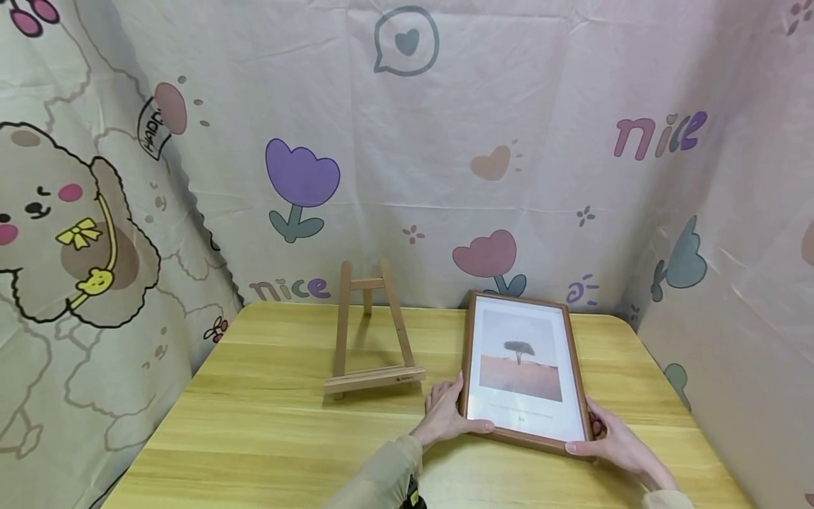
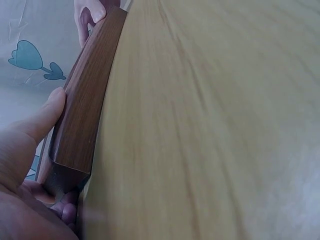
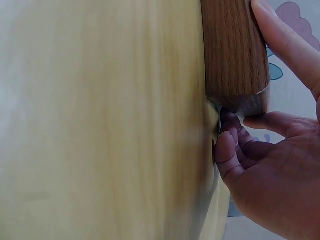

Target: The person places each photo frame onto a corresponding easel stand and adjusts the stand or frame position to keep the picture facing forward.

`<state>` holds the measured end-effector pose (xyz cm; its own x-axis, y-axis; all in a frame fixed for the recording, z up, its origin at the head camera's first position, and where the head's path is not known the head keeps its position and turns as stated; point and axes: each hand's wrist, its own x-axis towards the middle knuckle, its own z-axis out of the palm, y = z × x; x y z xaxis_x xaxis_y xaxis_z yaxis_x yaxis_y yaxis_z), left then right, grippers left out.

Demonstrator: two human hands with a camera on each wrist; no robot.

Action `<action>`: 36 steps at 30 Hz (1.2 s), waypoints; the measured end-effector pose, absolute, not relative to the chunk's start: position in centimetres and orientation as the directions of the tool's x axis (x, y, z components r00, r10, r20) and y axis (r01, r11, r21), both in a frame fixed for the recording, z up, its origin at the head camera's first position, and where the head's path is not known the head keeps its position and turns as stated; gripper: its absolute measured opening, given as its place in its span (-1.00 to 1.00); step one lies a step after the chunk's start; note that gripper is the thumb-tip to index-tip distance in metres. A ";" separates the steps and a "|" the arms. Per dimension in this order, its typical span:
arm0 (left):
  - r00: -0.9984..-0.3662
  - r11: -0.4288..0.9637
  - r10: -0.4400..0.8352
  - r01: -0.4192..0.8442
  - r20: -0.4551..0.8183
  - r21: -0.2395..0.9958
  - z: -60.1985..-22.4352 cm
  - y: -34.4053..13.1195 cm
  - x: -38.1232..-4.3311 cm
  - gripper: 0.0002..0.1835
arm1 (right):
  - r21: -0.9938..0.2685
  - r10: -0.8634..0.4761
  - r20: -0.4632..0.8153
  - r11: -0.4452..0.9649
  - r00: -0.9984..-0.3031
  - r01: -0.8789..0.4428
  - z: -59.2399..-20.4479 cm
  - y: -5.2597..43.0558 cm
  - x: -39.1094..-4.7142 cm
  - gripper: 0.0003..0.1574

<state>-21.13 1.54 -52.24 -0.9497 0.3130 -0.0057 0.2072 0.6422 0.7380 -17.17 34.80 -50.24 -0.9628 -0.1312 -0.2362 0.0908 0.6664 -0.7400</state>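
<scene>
A brown wooden picture frame [image 1: 467, 353] with a print of a lone tree is at the right side of the table. My left hand [image 1: 445, 417] grips its lower left corner, thumb over the front edge. At the lower right corner, my right hand [image 1: 620, 447] holds it with the thumb on the front. In the left wrist view, fingers [image 2: 64, 212] curl under the dark wood corner. The right wrist view has my fingertips [image 3: 227, 147] tucked between the frame's corner and the tabletop. To the left stands a small wooden easel [image 1: 375, 379], touched by neither hand.
The wood-grain table [image 1: 254, 438] carries both things. A printed cloth [image 1: 394, 141] hangs behind it close to the back edge, and more printed cloth [image 1: 750, 304] closes off the sides. The easel's front ledge sits left of my left hand.
</scene>
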 end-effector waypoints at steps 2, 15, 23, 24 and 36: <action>-0.951 0.645 0.310 0.208 -0.004 0.735 -52.3 1.5 -21.2 0.27 | -0.745 -0.130 -0.236 0.660 -0.963 0.093 -50.2 34.7 -17.2 0.42; -0.951 0.608 0.308 0.205 0.010 0.767 -52.3 1.4 -21.3 0.29 | -0.744 -0.117 -0.236 0.661 -0.965 0.102 -49.7 34.3 -17.5 0.45; -0.946 0.535 0.324 0.187 0.004 0.824 -52.0 1.2 -21.1 0.29 | -0.775 -0.146 -0.239 0.624 -0.960 0.098 -49.5 34.3 -17.3 0.47; -0.946 0.525 0.323 0.180 0.000 0.832 -52.0 1.2 -21.1 0.30 | -0.777 -0.148 -0.240 0.621 -0.959 0.098 -49.5 34.3 -17.3 0.48; -0.955 0.501 0.297 0.177 0.024 0.847 -51.4 0.9 -20.8 0.33 | -0.753 -0.118 -0.183 0.655 -0.976 0.062 -49.4 33.8 -17.3 0.51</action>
